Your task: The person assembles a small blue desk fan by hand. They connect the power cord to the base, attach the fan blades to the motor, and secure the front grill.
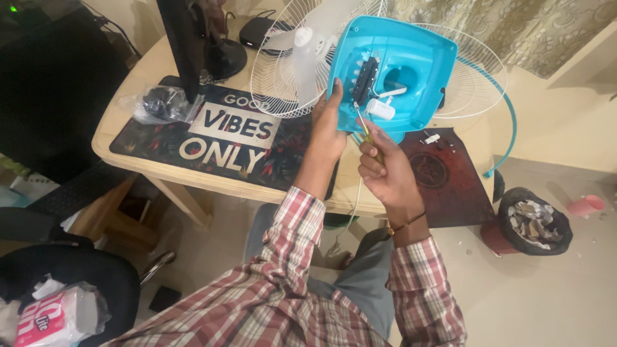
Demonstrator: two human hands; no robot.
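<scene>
1. My left hand (329,128) is up on the left edge of the blue fan housing (411,58); fingers wrapped round the rim, thumb on the inner face, holding it tilted with the open inside facing me.
2. My right hand (385,173) is just below and right of the left, fingers curled tight round a yellow-handled screwdriver (365,127).
3. Screwdriver shaft runs up-left from the right fingers; tip sits at the housing's lower inside, just beside the black switch block (365,78).
4. White capacitor-like cylinder (382,109) is just right of the tip, above the right fingers.
5. Round opening in the housing lies further right of that, well above the right fingers.
6. White wire grille (283,77) and translucent fan blades (305,54) sit beyond the left fingers, behind the housing, on the desk (135,83).
7. Printed desk mat (193,138) is left of the left fingers; dark red mat (443,173) is right of the right fingers, small white parts on it.
8. White cord (355,205) hangs down between my wrists.
</scene>
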